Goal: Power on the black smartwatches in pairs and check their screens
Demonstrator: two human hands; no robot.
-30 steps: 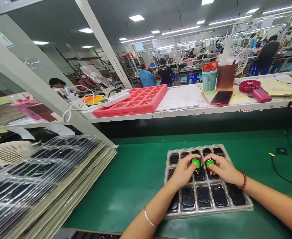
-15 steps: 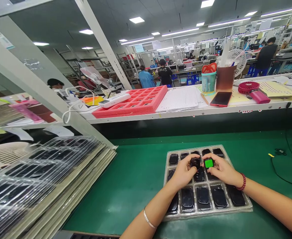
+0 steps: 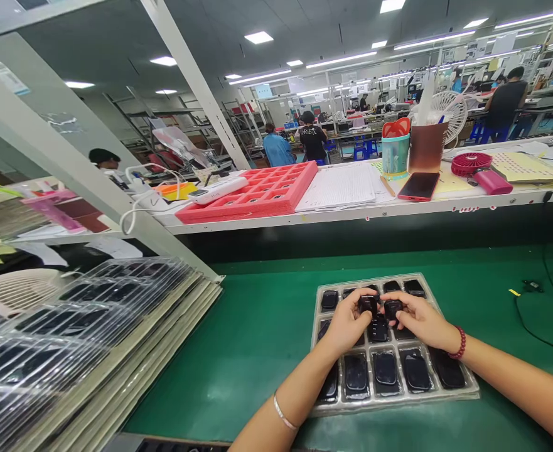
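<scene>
My left hand (image 3: pixel 350 320) is closed around a dark smartwatch body (image 3: pixel 368 304), thumb on its near edge. Close beside it, my right hand (image 3: pixel 420 319) grips a second smartwatch body (image 3: pixel 393 309) with a dark face. Both are held just above a clear plastic tray (image 3: pixel 393 403) on the green bench. Black watch bodies, such as one in the front row (image 3: pixel 385 369), fill its compartments. Part of the tray's back rows is hidden behind my hands.
Stacked clear trays (image 3: pixel 163 351) of dark pieces stand at left. On the shelf ahead are a red foam tray (image 3: pixel 276 202), papers (image 3: pixel 339 188), a phone (image 3: pixel 418 186) and a pink handheld fan (image 3: pixel 471 164). A black cable (image 3: pixel 535 333) lies at right. Co-workers (image 3: pixel 312 139) sit farther back.
The smartwatch screen in my right hand was lit green and is now dark. Both hands have stayed nearly in place, with slight finger shifts.
</scene>
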